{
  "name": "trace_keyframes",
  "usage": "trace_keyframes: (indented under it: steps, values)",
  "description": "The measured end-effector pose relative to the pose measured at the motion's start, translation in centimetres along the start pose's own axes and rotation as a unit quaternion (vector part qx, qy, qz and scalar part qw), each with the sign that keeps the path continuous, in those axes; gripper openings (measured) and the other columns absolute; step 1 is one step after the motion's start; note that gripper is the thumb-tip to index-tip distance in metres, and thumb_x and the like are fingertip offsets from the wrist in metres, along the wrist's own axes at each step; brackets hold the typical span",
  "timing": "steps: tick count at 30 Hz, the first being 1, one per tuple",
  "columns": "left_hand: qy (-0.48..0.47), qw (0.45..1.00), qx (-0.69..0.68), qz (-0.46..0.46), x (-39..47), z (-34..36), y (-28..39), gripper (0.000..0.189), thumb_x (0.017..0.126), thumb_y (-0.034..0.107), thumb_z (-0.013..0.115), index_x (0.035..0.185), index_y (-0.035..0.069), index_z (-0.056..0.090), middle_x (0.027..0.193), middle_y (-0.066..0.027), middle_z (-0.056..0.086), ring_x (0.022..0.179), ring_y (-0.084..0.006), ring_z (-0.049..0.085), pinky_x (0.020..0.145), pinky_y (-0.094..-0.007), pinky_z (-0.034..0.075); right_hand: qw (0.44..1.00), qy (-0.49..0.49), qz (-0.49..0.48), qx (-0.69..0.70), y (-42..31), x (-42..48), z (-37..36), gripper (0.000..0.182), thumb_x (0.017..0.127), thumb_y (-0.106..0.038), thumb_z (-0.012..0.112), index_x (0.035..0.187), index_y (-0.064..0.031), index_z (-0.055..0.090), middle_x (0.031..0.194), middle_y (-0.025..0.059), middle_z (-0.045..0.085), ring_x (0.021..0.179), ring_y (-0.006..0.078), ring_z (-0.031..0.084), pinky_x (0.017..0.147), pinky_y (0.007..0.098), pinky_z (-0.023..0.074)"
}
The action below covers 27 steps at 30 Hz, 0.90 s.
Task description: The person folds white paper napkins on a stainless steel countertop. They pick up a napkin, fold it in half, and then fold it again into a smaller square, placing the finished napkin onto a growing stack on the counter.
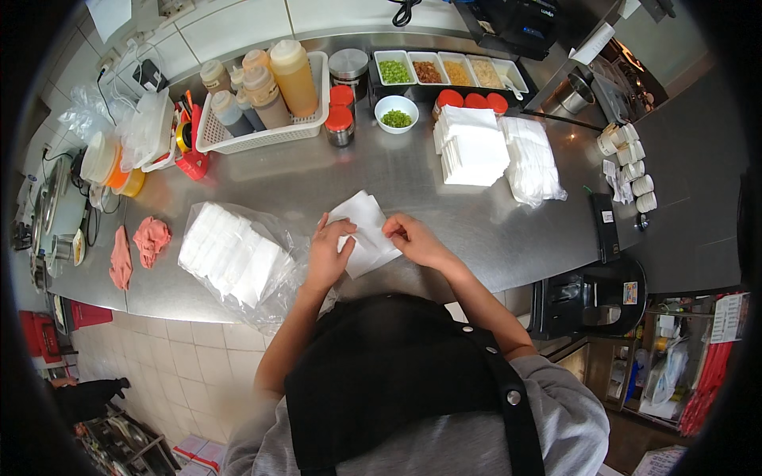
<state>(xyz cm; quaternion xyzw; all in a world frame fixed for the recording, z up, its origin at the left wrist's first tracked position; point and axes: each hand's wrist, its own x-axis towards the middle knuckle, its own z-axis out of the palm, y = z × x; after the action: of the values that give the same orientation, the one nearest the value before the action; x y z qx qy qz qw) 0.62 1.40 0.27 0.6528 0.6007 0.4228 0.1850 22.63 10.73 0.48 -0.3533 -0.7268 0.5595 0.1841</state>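
Note:
A white paper napkin [364,257] lies before me at the front of the steel counter [250,172], partly unfolded. My left hand [331,250] holds its left side, thumb and fingers on the paper. The right edge is pinched between the thumb and fingers of my right hand [417,239]. Just left of my left hand sits an open clear plastic bag with packed white napkins [229,253]. Farther back on the right stands a stack of folded napkins [473,149], beside a wrapped pack of napkins [530,157].
A white basket of sauce bottles [268,140] stands at the back, near red-lidded jars [340,122] and a bowl of chopped greens [396,114]. Topping trays [440,68] line the wall. Pink cloths [152,238] lie left. A black chair [589,297] is right; another person [89,395] is lower left.

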Motion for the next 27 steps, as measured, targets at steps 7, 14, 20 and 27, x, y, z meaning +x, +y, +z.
trace_keyframes:
  steps: [7, 14, 20, 27]
  values:
    - [0.016, 0.983, -0.03, -0.178, -0.6, 0.0, -0.4, 0.018, 0.089, 0.008, 0.064, 0.105, 0.003, 0.057, 0.099, -0.0161, 0.071, 0.095, -0.0385, 0.07, 0.085, -0.0449, 0.054, 0.99, 0.032, 0.016, -0.135, -0.9, -0.4, 1.0, 0.061, 0.076, -0.03, 0.084, 0.122, -0.0059, 0.052, 0.116, 0.014, 0.053, 0.108, 0.0257, 0.056, 0.093, 0.0344, 0.0485]
    - [-0.033, 0.988, -0.062, -0.139, -1.4, 0.9, -1.0, 0.021, 0.087, 0.005, 0.061, 0.107, 0.004, 0.055, 0.103, -0.0158, 0.072, 0.099, -0.0365, 0.07, 0.082, -0.0438, 0.054, 0.962, 0.103, -0.011, -0.252, -1.3, -0.7, 3.6, 0.082, 0.071, -0.038, 0.087, 0.135, -0.0093, 0.043, 0.143, 0.0191, 0.041, 0.132, 0.0378, 0.041, 0.106, 0.0494, 0.0375]
    - [0.005, 0.992, -0.082, -0.094, -1.4, 1.3, -2.0, 0.022, 0.087, 0.002, 0.059, 0.108, 0.004, 0.055, 0.103, -0.0156, 0.072, 0.1, -0.0362, 0.069, 0.084, -0.0405, 0.053, 0.943, 0.137, 0.02, -0.301, -0.1, -0.5, 4.4, 0.076, 0.074, -0.025, 0.081, 0.138, -0.0116, 0.042, 0.146, 0.0179, 0.04, 0.133, 0.0392, 0.04, 0.105, 0.0507, 0.0373]
    - [0.129, 0.952, -0.214, -0.179, -1.4, -0.1, -3.5, 0.015, 0.101, 0.013, 0.058, 0.109, 0.001, 0.053, 0.105, -0.0163, 0.071, 0.102, -0.0238, 0.066, 0.088, -0.0331, 0.049, 0.957, 0.155, -0.007, -0.246, -0.6, -0.6, 3.7, 0.101, 0.07, -0.017, 0.085, 0.153, -0.0112, 0.027, 0.148, 0.0185, 0.039, 0.135, 0.0397, 0.038, 0.11, 0.049, 0.0352]
